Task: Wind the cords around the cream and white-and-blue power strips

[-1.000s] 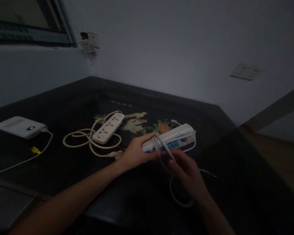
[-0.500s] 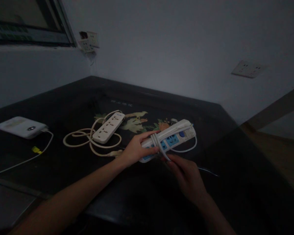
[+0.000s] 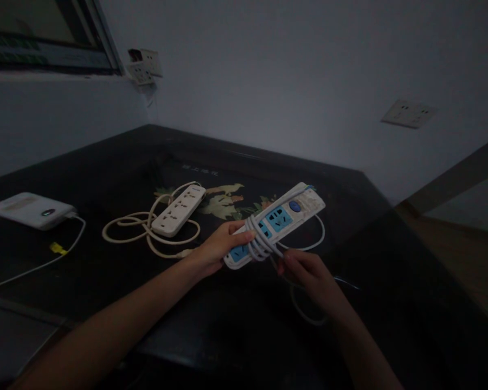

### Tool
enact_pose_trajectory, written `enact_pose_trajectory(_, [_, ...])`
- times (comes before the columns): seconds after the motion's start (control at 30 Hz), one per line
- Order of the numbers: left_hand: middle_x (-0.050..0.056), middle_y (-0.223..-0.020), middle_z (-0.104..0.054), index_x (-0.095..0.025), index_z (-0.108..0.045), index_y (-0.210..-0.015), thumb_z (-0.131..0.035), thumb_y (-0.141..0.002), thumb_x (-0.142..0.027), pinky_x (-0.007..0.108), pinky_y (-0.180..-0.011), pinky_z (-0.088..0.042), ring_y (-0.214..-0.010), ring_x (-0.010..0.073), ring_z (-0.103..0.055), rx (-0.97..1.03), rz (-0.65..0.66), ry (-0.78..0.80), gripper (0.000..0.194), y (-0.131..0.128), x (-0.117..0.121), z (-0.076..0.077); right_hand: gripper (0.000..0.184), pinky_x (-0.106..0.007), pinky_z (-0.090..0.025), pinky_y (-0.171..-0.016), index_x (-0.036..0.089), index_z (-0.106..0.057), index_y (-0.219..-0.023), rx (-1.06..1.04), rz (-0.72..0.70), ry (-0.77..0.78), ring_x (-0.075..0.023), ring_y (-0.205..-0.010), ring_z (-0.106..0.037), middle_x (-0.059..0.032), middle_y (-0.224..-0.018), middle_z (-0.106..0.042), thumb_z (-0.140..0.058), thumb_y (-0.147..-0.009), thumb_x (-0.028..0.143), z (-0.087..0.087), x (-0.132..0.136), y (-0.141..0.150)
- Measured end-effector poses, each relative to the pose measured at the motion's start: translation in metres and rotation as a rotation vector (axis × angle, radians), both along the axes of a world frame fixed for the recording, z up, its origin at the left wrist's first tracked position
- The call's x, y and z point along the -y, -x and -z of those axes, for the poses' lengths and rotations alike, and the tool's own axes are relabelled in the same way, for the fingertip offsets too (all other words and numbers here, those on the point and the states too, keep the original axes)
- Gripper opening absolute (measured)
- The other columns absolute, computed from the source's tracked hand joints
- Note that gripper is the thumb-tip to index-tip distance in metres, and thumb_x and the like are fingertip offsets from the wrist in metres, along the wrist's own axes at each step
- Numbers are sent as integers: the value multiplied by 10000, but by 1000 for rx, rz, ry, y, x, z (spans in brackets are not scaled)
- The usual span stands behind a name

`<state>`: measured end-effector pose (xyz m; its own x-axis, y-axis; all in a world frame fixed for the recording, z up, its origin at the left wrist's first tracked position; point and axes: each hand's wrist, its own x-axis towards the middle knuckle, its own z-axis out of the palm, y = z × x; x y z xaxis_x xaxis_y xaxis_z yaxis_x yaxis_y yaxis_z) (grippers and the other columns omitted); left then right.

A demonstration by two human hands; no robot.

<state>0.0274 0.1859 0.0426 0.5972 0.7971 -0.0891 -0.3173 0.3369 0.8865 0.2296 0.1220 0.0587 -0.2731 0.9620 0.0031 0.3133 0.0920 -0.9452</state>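
Observation:
My left hand [image 3: 223, 242] grips the near end of a white power strip [image 3: 289, 214] with blue sockets and a blue button, its thumb on top. Several turns of white cord [image 3: 259, 240] wrap around the strip beside that thumb. My right hand [image 3: 307, 273] pinches the cord just to the right of the strip. Loose cord loops below and behind the strip, and coloured wire ends show at its far end. Left of my left hand lies a second, cream power strip [image 3: 179, 210] with its own cable [image 3: 124, 222] in loose loops.
A white box-like device [image 3: 31, 210] with a plugged-in cable and a yellow tag [image 3: 58, 248] lies at the left of the dark table [image 3: 117, 295]. Wall sockets [image 3: 408, 114] sit on the wall behind, and a window [image 3: 44, 40] is at upper left.
The blue-socketed strip has tilted so its socket face shows more fully. The cord turns show more plainly around it, and a loose loop now appears beneath my right hand.

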Motion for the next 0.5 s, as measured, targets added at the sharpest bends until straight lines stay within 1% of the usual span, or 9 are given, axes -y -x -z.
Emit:
enact_pose_trajectory(0.1, [115, -919, -715, -107, -641, -1093, -805, -617, -429, 281, -662, -525, -701, 172, -662, 20, 52, 1, 597, 1, 1, -1, 510, -224, -258, -484, 163, -534, -601, 9, 8, -10, -90, -516, -324, 41, -536, -386, -506, -825, 621, 4, -4, -5])
enact_pose_trajectory(0.17, [120, -951, -711, -108, -644, -1078, -824, -582, -440, 290, -708, -520, -757, 190, -670, 14, 91, -12, 623, 2, 3, -3, 517, -226, -263, -489, 172, -484, -561, -15, -51, 24, -90, -515, -318, 42, -532, -377, -538, -798, 628, 8, -5, -9])
enact_pose_trajectory(0.23, [122, -969, -708, -105, -652, -1057, -843, -537, -456, 289, -739, -511, -802, 204, -671, 8, 149, -28, 655, 2, 6, -5, 532, -225, -264, -487, 181, -453, -550, -51, -126, 92, -91, -515, -304, 45, -535, -360, -559, -760, 658, 13, -5, -13])
enact_pose_trajectory(0.33, [112, -938, -711, -103, -657, -1039, -854, -503, -468, 290, -748, -504, -804, 208, -668, 36, 215, -44, 678, 3, 10, -9, 523, -229, -305, -520, 188, -495, -604, -73, -191, 180, -110, -563, -348, 30, -585, -408, -566, -728, 692, 16, -4, -19])
enact_pose_trajectory(0.4, [98, -882, -713, -112, -652, -1040, -838, -511, -494, 298, -696, -512, -743, 202, -662, 76, 197, -29, 679, 4, 11, -10, 509, -231, -322, -550, 190, -506, -628, -84, -229, 198, -119, -598, -374, 24, -615, -429, -552, -750, 682, 17, -5, -24])
enact_pose_trajectory(0.5, [91, -858, -712, -145, -635, -1053, -796, -506, -567, 283, -552, -499, -635, 184, -631, 129, 111, 42, 709, 7, 8, -11, 476, -221, -290, -533, 183, -482, -639, -156, -241, 212, -106, -585, -346, 32, -632, -408, -536, -804, 626, 19, -10, -29])
